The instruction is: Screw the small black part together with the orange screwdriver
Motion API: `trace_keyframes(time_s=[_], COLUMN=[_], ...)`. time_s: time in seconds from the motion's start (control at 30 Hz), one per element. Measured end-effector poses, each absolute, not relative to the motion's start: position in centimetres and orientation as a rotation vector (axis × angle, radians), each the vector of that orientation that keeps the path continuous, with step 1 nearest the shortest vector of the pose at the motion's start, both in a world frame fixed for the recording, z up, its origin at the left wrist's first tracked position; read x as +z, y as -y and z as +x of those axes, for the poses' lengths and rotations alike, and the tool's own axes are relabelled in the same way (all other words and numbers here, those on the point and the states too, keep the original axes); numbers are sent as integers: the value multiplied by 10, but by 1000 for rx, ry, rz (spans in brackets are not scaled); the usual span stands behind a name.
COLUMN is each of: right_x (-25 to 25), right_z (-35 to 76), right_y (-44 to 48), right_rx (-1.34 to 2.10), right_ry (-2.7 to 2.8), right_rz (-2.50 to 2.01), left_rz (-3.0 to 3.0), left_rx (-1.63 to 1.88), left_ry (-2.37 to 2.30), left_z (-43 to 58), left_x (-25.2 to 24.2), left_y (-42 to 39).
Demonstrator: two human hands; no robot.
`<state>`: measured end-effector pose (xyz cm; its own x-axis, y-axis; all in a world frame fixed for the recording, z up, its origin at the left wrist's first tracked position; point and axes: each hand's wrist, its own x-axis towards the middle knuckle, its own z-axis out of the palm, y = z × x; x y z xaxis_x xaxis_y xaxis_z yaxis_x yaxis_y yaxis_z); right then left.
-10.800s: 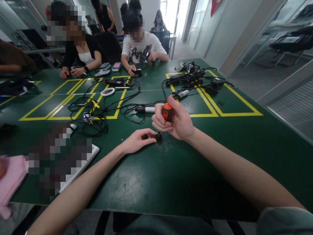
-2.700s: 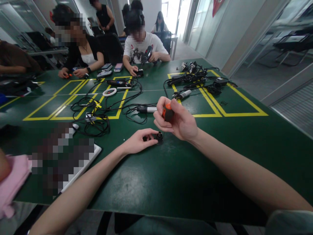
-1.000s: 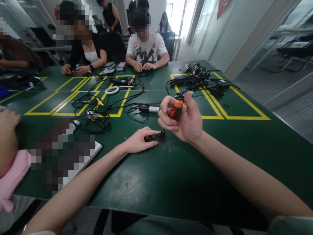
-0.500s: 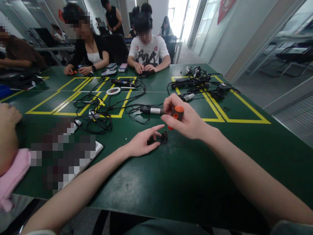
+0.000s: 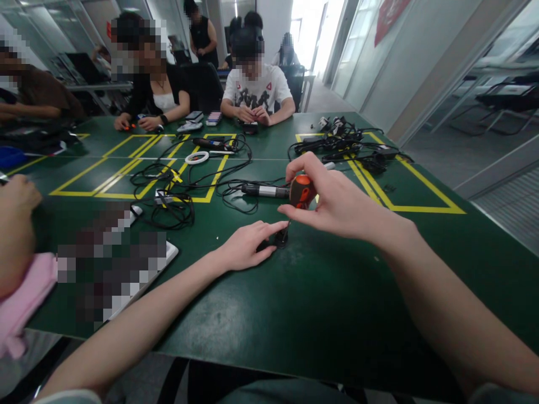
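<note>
My right hand [image 5: 324, 193] is closed around the orange and black handle of a screwdriver [image 5: 302, 191]. Its thin shaft points down at a small black part [image 5: 281, 239] with a round base, which rests on the green table [image 5: 236, 314]. On the left side of that part, my left hand [image 5: 248, 245] grips it, thumb low by the base and index finger stretched to its top beside the shaft. Fingers hide much of the part, and I cannot tell exactly where the screwdriver's tip sits.
Just beyond my hands lies a black and silver pen-like tool [image 5: 265, 191] with a cable. Tangled cables [image 5: 168, 207] are at left, and a cable pile [image 5: 337, 140] at back right. A white-edged tablet-like object [image 5: 170, 252] lies left. Another person's arm [image 5: 14, 235] reaches in there.
The screwdriver handle has tilted and risen slightly, with its shaft now over the black part. My left index finger has come down onto the part's top.
</note>
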<state>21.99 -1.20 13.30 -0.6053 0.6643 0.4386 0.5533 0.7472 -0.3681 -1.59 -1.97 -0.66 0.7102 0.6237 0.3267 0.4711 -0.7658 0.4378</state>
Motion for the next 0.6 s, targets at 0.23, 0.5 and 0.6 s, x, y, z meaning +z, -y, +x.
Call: trace_keyframes(time_s=[0.23, 0.5, 0.6], right_x=[145, 148, 146], right_z=[225, 219, 218], right_y=[24, 31, 30], right_rx=[49, -17, -20], right_ry=[2485, 2448, 2433], right_rz=[-913, -977, -967], left_rz=[2640, 2598, 2587], left_rx=[660, 713, 714], left_ry=[-880, -899, -907], left_z=[-17, -18, -18], left_x=[-7, -12, -11], left_y=[17, 16, 16])
